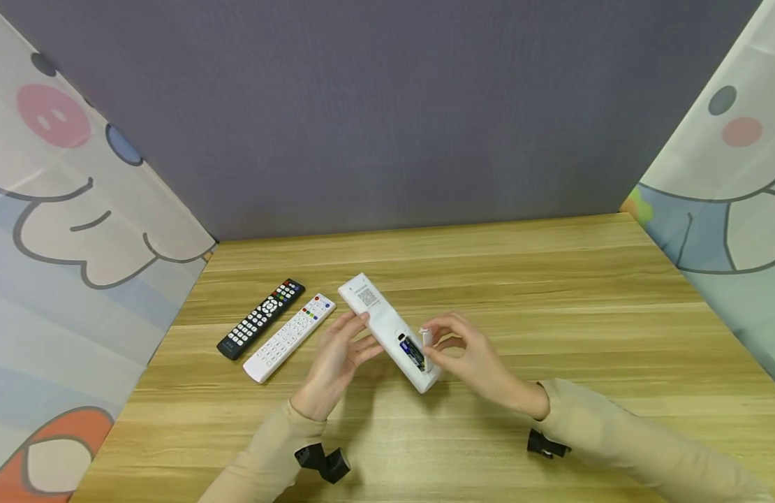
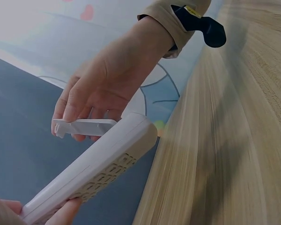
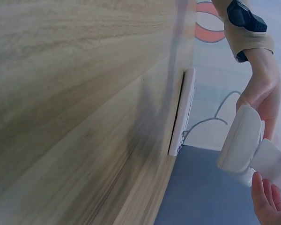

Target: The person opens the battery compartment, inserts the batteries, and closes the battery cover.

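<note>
My left hand (image 1: 337, 356) grips a white remote control (image 1: 387, 325) by its side, back face up, so its keys face down in the left wrist view. Near its lower end the battery compartment (image 1: 412, 353) is uncovered, with dark batteries visible inside. Between thumb and fingers my right hand (image 1: 472, 353) pinches the white battery cover (image 2: 91, 127). The cover stands tilted up from the remote, its lower end right at the compartment's edge. In the right wrist view the cover (image 3: 271, 164) overlaps the end of the remote (image 3: 241, 140).
Left of the hands, a second white remote (image 1: 290, 339) and a black remote (image 1: 262, 318) lie keys up, side by side on the wooden table (image 1: 551, 279). A grey panel (image 1: 412, 119) rises behind the table, with cartoon-printed cloth (image 1: 98, 209) at the sides.
</note>
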`<move>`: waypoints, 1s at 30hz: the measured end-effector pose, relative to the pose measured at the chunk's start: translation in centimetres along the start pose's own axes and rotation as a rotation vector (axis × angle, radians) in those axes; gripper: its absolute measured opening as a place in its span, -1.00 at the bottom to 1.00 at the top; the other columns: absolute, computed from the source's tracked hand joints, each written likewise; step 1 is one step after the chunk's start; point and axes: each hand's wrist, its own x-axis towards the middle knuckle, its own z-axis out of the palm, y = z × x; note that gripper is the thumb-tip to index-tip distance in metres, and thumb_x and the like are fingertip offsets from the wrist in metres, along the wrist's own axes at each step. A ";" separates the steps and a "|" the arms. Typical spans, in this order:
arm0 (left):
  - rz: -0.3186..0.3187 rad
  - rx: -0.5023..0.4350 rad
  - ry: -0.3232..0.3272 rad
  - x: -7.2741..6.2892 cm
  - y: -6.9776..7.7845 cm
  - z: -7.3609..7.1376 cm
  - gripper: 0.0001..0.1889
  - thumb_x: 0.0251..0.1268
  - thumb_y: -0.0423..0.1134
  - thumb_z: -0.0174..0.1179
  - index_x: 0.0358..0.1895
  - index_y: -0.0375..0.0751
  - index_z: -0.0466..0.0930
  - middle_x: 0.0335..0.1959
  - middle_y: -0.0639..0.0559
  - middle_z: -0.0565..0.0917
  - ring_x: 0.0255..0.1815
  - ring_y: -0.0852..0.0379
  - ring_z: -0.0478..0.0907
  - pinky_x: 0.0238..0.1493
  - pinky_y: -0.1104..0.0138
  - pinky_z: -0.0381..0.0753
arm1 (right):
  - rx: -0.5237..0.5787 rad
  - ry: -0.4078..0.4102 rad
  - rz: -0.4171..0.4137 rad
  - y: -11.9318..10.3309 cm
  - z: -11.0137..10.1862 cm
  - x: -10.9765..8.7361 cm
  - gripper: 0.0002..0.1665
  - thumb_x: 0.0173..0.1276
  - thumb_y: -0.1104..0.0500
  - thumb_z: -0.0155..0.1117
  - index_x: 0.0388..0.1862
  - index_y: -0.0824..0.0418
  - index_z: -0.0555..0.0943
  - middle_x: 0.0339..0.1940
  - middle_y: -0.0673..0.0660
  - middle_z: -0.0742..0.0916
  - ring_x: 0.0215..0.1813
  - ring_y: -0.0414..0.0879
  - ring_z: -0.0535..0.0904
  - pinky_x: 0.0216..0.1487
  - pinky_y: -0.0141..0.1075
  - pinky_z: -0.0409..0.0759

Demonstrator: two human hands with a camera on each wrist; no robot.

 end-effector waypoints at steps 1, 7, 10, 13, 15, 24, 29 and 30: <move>-0.001 0.002 0.002 0.0 0.0 0.0 -0.64 0.26 -0.39 -0.05 0.12 -0.41 0.24 -0.20 -0.11 0.52 -0.37 0.04 0.59 -0.23 0.24 0.65 | -0.010 0.001 -0.016 0.0 0.0 0.0 -0.61 0.02 0.39 0.31 -0.11 0.36 0.49 -0.26 0.14 0.56 -0.22 -0.13 0.50 -0.25 -0.30 0.65; 0.005 0.010 -0.001 0.0 0.0 0.0 -0.61 0.26 -0.37 -0.03 0.13 -0.42 0.22 -0.16 -0.15 0.49 -0.35 0.03 0.59 -0.20 0.23 0.64 | -0.065 0.004 -0.078 0.0 0.3 0.0 -0.57 -0.04 0.40 0.34 -0.12 0.37 0.50 -0.29 0.15 0.56 -0.26 -0.06 0.50 -0.28 -0.28 0.65; 0.009 0.000 -0.005 -0.1 0.0 0.0 -0.61 0.25 -0.37 -0.02 0.12 -0.43 0.23 -0.17 -0.15 0.49 -0.34 0.02 0.59 -0.18 0.21 0.63 | -0.093 0.004 -0.113 0.0 0.5 0.1 -0.56 -0.06 0.40 0.36 -0.12 0.37 0.51 -0.28 0.17 0.57 -0.28 -0.04 0.51 -0.30 -0.29 0.65; 0.012 -0.004 -0.004 -0.1 -0.1 0.0 -0.62 0.25 -0.38 -0.02 0.11 -0.43 0.24 -0.19 -0.15 0.49 -0.35 0.01 0.59 -0.19 0.21 0.64 | -0.137 -0.001 -0.152 0.0 0.6 0.2 -0.56 -0.07 0.39 0.37 -0.13 0.35 0.52 -0.27 0.15 0.58 -0.31 -0.07 0.52 -0.31 -0.31 0.65; 0.010 -0.005 -0.004 -0.1 -0.1 0.1 -0.62 0.25 -0.38 -0.02 0.12 -0.43 0.24 -0.18 -0.15 0.49 -0.35 0.01 0.59 -0.20 0.21 0.64 | -0.170 -0.012 -0.177 0.1 0.6 0.2 -0.56 -0.06 0.38 0.37 -0.13 0.33 0.53 -0.26 0.13 0.58 -0.32 -0.10 0.52 -0.31 -0.33 0.64; 0.012 0.017 -0.015 -0.3 -0.1 0.1 -0.60 0.25 -0.38 -0.03 0.14 -0.41 0.21 -0.16 -0.16 0.51 -0.32 0.01 0.59 -0.20 0.21 0.64 | -0.274 -0.087 -0.158 0.0 0.5 0.3 -0.59 0.04 0.27 0.33 -0.07 0.21 0.54 -0.22 0.02 0.54 -0.26 -0.17 0.47 -0.28 -0.37 0.59; 0.017 0.014 -0.016 -0.3 -0.1 0.2 -0.61 0.25 -0.39 -0.03 0.13 -0.42 0.22 -0.17 -0.16 0.51 -0.32 0.01 0.59 -0.22 0.23 0.64 | -0.285 -0.132 -0.113 0.0 0.5 0.2 -0.57 0.08 0.23 0.31 -0.01 0.20 0.52 -0.14 0.06 0.50 -0.19 -0.14 0.48 -0.24 -0.37 0.60; 0.018 0.013 -0.016 -0.3 -0.1 0.2 -0.61 0.25 -0.39 -0.03 0.13 -0.42 0.22 -0.17 -0.16 0.51 -0.32 0.01 0.59 -0.22 0.23 0.65 | -0.287 -0.142 -0.109 0.0 0.5 0.2 -0.56 0.09 0.23 0.30 0.00 0.19 0.51 -0.12 0.07 0.49 -0.18 -0.14 0.48 -0.24 -0.38 0.61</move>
